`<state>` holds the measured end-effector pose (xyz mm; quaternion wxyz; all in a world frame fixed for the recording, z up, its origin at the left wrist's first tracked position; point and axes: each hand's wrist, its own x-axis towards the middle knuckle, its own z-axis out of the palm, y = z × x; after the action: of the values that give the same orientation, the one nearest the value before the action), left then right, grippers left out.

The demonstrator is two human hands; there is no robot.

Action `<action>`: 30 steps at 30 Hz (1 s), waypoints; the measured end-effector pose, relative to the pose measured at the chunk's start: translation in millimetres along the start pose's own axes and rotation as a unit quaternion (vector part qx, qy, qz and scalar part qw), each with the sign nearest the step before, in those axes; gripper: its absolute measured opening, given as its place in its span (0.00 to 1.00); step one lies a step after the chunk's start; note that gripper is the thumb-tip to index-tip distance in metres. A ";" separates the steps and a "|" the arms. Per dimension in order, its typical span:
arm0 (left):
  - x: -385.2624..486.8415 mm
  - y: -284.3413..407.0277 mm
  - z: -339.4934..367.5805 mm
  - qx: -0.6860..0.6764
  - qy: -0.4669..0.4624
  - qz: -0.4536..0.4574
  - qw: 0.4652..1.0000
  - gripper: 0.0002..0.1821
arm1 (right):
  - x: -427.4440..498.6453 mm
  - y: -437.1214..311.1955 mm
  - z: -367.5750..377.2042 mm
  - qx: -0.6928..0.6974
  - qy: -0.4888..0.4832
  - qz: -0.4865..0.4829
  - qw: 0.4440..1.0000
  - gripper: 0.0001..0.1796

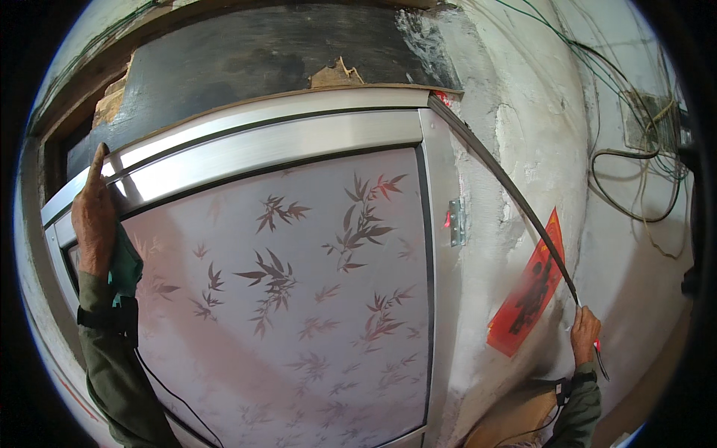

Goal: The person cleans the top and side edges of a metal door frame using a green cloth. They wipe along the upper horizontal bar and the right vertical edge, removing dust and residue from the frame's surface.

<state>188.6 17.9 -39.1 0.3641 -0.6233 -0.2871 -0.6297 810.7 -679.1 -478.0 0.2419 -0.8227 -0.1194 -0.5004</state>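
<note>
Before me stands a metal-framed door [280, 137] with a frosted panel [313, 241] bearing a bamboo-leaf pattern. My left hand [95, 218] rests against the frame's upper left part, its index finger pointing up to the lower edge of a dark board [241, 61]. Something green [126, 263] shows beside that palm; whether the hand grips it, I cannot tell. My right hand [585, 333], at the lower right, is closed around a long dark strip [504, 179]. That strip runs from the door frame's upper right corner down across the wall, and its short end hangs below the hand.
A metal hinge [457, 223] sits on the right side of the frame. A red paper strip with writing [524, 285] is on the rough wall [515, 129]. Loose cables [633, 154] hang at the upper right. The dark board has broken, splintered edges.
</note>
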 end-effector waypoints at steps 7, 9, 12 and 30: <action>0.8 -7.8 9.1 -0.009 0.026 0.011 1.000 0.38 | -65.7 16.1 -7.4 -0.051 -0.045 0.056 0.996 0.22; 1.2 -10.0 6.1 0.000 -0.003 -0.001 1.000 0.37 | -79.5 15.6 -5.9 -0.052 -0.041 0.053 0.996 0.22; 1.0 -8.6 5.4 0.001 -0.031 -0.019 0.999 0.37 | -103.1 9.9 -3.6 -0.036 -0.069 0.074 0.994 0.19; -159.8 386.1 -45.9 -0.709 -0.236 0.034 0.664 0.18 | -229.3 -170.4 -58.7 0.279 -0.335 0.068 0.897 0.17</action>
<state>470.7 -223.5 -236.3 -0.2467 -0.8301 0.1908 -0.4622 583.2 -553.4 -610.2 0.4406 -0.8465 -0.2722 -0.1234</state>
